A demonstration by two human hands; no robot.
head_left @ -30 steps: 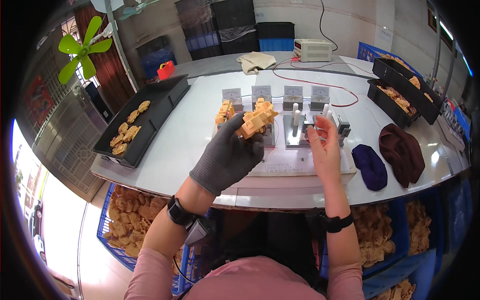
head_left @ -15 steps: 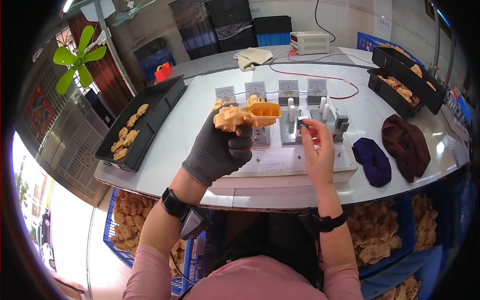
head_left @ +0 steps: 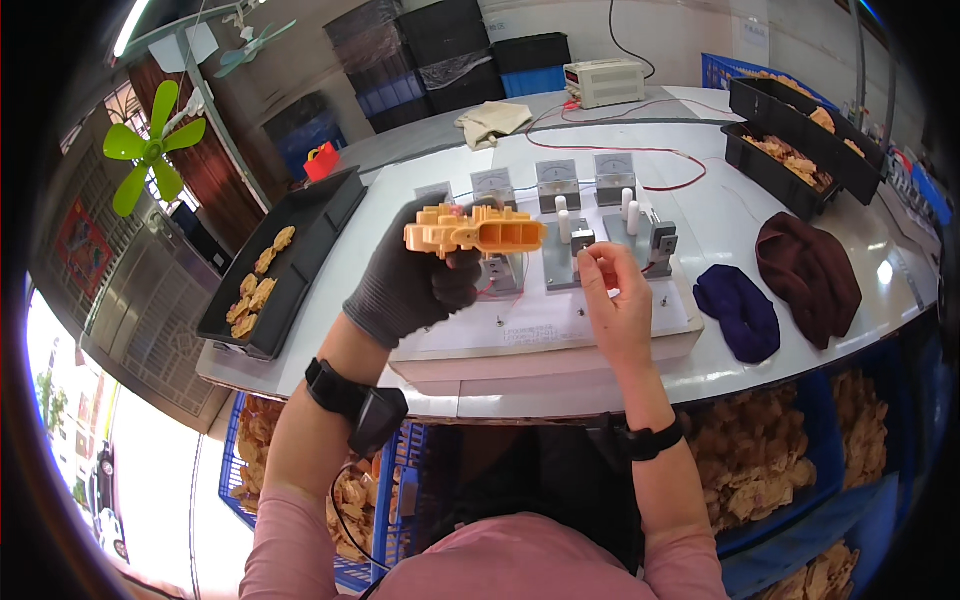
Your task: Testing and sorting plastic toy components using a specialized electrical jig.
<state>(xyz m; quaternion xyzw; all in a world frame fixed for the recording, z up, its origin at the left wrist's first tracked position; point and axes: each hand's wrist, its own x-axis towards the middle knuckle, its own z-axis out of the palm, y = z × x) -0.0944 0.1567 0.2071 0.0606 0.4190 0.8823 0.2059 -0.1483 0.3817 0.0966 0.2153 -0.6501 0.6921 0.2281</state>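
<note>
One gloved hand partly behind moulding

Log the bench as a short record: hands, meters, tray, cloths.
Left hand: gloved, gripping yellow plastic part
Right hand: bare, at small block on metal fixture; grip unclear
Meters: four, behind fixture; leftmost partly hidden
Black tray: far left, holding yellow pieces
Right-side cloths: navy cloth, brown cloth

Head fisheye, worn: faces down-forward over workbench; torso near at 6 o'clock, wall far at 12.
</note>
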